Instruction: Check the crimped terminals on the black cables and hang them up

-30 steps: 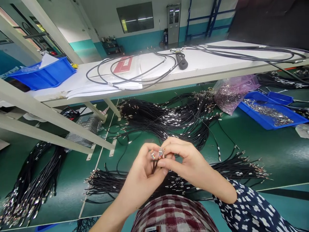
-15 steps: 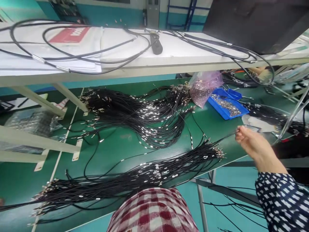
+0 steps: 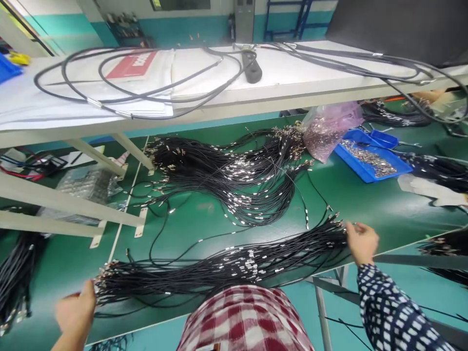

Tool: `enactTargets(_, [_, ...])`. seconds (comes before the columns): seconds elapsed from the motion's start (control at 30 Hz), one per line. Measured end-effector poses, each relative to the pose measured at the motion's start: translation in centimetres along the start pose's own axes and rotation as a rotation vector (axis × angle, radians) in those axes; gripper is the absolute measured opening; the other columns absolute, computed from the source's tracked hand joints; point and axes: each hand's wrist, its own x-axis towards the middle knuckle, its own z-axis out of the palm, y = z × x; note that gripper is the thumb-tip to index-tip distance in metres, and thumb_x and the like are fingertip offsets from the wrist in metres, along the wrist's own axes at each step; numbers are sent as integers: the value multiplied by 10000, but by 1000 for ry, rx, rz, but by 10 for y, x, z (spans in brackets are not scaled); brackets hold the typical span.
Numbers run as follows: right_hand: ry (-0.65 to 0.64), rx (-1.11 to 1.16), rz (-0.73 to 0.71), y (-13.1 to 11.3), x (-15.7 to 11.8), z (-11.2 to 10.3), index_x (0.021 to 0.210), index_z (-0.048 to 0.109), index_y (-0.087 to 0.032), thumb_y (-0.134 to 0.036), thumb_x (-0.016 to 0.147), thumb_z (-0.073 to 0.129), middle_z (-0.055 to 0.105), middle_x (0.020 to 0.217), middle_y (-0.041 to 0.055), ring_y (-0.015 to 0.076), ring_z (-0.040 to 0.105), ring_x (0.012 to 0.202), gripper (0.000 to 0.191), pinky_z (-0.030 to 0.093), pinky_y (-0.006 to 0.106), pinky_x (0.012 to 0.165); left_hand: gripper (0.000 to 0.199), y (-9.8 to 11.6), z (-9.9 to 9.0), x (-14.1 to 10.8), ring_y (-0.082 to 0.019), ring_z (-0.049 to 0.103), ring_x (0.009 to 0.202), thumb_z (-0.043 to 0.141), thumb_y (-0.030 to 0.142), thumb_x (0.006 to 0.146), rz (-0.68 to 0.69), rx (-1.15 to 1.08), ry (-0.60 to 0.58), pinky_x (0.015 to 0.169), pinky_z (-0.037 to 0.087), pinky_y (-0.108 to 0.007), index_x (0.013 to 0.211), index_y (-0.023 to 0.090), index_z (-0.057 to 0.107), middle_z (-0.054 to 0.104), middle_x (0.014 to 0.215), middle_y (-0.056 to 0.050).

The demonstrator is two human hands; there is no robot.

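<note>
A long bundle of black cables (image 3: 219, 268) with small white tags lies along the front edge of the green table (image 3: 204, 214). My left hand (image 3: 76, 308) is at the bundle's left end, its fingers bent and slightly blurred against the metal tips. At the right end my right hand (image 3: 361, 241) has its fingers closed by the cable tips; what they hold is too small to name. Behind lies a second, wavy bundle of black cables (image 3: 226, 170), bent in its middle.
A blue tray (image 3: 373, 158) of small metal parts and a pink bag (image 3: 325, 131) stand at the back right. The white shelf (image 3: 212, 92) crosses above the table, with looped cables and a black-handled tool (image 3: 252, 70) on it. Shelf legs stand at the left.
My right hand has moved left and down to the bundle's right end. My left hand has come into view at its left end. The view has shifted slightly left.
</note>
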Motion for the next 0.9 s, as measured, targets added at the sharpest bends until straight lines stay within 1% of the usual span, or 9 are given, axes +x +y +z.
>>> enactTargets(0.07, [-41, -69, -91, -27, 0, 43, 1073, 603, -155, -353, 994, 484, 624, 1035, 74, 191, 618, 895, 245, 527, 379, 808, 438, 10, 29, -1, -310, 557, 477, 459, 665, 692, -9, -17, -36, 521, 437, -412, 530, 259, 422, 444, 349, -10])
enactTargets(0.13, [-187, -120, -249, -59, -3, 95, 1066, 612, -133, -310, 974, 535, 633, 1042, 68, 193, 626, 912, 214, 528, 395, 831, 393, 26, 69, -11, -298, 641, 729, 543, 606, 719, 55, -79, -176, 647, 479, -371, 615, 227, 531, 619, 564, -26])
enactTargets(0.23, [-392, -211, -485, -101, -6, 165, 1100, 626, -161, -268, 937, 600, 621, 1137, 71, 219, 597, 1036, 197, 504, 425, 903, 344, 53, 131, -36, -182, 618, 685, 599, 477, 840, 128, -148, -467, 695, 494, -332, 706, 160, 597, 623, 658, 4])
enactTargets(0.37, [-464, -358, -593, -130, 2, 206, 1069, 629, -145, -256, 937, 596, 613, 1137, 79, 240, 578, 1074, 175, 485, 462, 926, 256, 75, 184, -61, -130, 581, 632, 598, 350, 906, 88, -208, -678, 632, 508, -294, 777, 129, 601, 594, 712, 15])
enactTargets(0.47, [-489, -416, -632, -137, 10, 207, 1035, 632, -139, -264, 937, 597, 618, 1115, 77, 231, 590, 1043, 163, 494, 449, 908, 209, 85, 197, -67, -123, 581, 639, 594, 317, 914, 0, -289, -762, 610, 514, -280, 837, 124, 607, 604, 762, 5])
enactTargets(0.57, [-489, -407, -662, -145, 14, 193, 1014, 626, -131, -258, 938, 592, 625, 1061, 66, 222, 600, 1001, 151, 495, 437, 890, 179, 100, 198, -73, -117, 574, 626, 598, 295, 912, -118, -425, -828, 596, 512, -271, 866, 123, 608, 605, 773, 3])
enactTargets(0.67, [-464, -330, -687, -160, 18, 164, 993, 594, -127, -185, 964, 514, 628, 952, 54, 207, 602, 928, 103, 472, 425, 889, 176, 127, 193, -79, -135, 599, 682, 615, 298, 901, -231, -653, -883, 640, 523, -297, 936, 125, 616, 630, 836, -16])
enactTargets(0.8, [-463, -194, -747, -182, 24, 117, 987, 526, -156, -124, 971, 411, 622, 949, 81, 205, 566, 933, 120, 414, 391, 929, 335, 178, 184, -73, -194, 639, 891, 558, 444, 917, -382, -1083, -948, 769, 531, -366, 1007, 128, 620, 658, 1024, -80])
enactTargets(0.9, [-532, -121, -782, -197, 15, 86, 1020, 491, -184, -170, 980, 401, 619, 874, 42, 173, 572, 771, 99, 454, 296, 726, 371, 211, 176, -51, -196, 639, 896, 513, 475, 931, -512, -1376, -944, 772, 540, -373, 986, 123, 616, 651, 1024, -86])
